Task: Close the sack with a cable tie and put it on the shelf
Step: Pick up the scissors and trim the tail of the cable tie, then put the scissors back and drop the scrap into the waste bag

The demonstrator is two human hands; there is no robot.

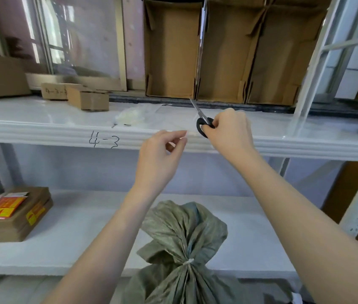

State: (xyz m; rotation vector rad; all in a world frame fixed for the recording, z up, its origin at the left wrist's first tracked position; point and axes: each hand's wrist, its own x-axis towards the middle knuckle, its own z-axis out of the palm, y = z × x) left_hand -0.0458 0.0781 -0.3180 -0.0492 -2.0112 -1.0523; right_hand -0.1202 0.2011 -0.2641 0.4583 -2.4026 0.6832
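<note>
Tied sack (184, 249) below; right hand (228, 130) gripping scissors (202, 119) at shelf (42, 130).

Lower shelf (81, 233) open beside box stack (12, 213); depth perhaps ample.

Sack (182, 255) tied with cable tie (188, 262); right hand (228, 130) holding scissors (202, 119) at shelf (42, 130).
</note>
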